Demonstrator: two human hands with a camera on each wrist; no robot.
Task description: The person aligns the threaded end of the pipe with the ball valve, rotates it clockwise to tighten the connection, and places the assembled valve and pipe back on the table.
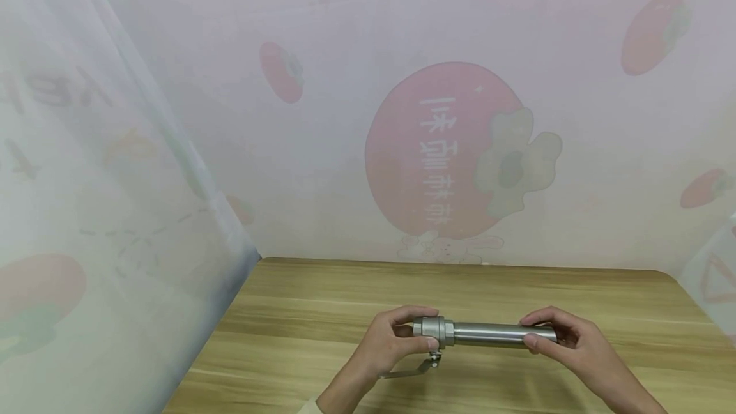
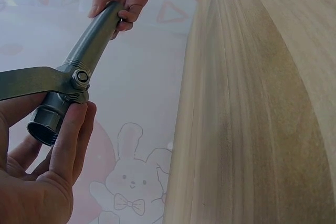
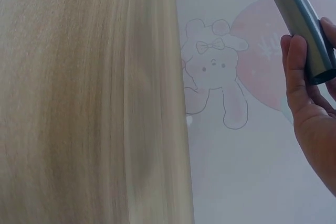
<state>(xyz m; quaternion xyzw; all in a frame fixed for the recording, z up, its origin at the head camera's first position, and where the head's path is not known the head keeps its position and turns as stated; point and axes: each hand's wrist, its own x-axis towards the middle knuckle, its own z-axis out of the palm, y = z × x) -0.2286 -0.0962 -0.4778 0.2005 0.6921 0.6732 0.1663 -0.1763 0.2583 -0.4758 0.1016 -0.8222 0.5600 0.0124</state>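
Landmark: the valve [image 1: 432, 329].

Nearest the wearer: the lever [image 2: 31, 82], a flat bent handle jutting from the valve's near side and running back under the left hand [image 1: 379, 340]. That hand is at the valve itself, thumb on the near face, fingers on the far face, partly closed with the metal pinched between. Right of the valve, in line with it, runs a plain steel tube [image 1: 489, 333]; thread rings show at the joint. At the end away from the valve, the right hand [image 1: 581, 340] pinches the tube, thumb near side, fingers far side, gap no wider than the tube.

Likely reason for the two grips: one on each piece, well apart, keeps the pair level and would let one side be turned against the other. Valve's outer mouth left uncovered, seen in the left wrist view.

Relative to the fingers: valve between left thumb and fingertips, not deep in the palm; tube's open end inside the right grasp, facing the palm.

Below the valve and beyond it: wood-grain table [image 1: 287, 318]. Farthest, behind the valve: pale printed cloth [image 1: 322, 158].
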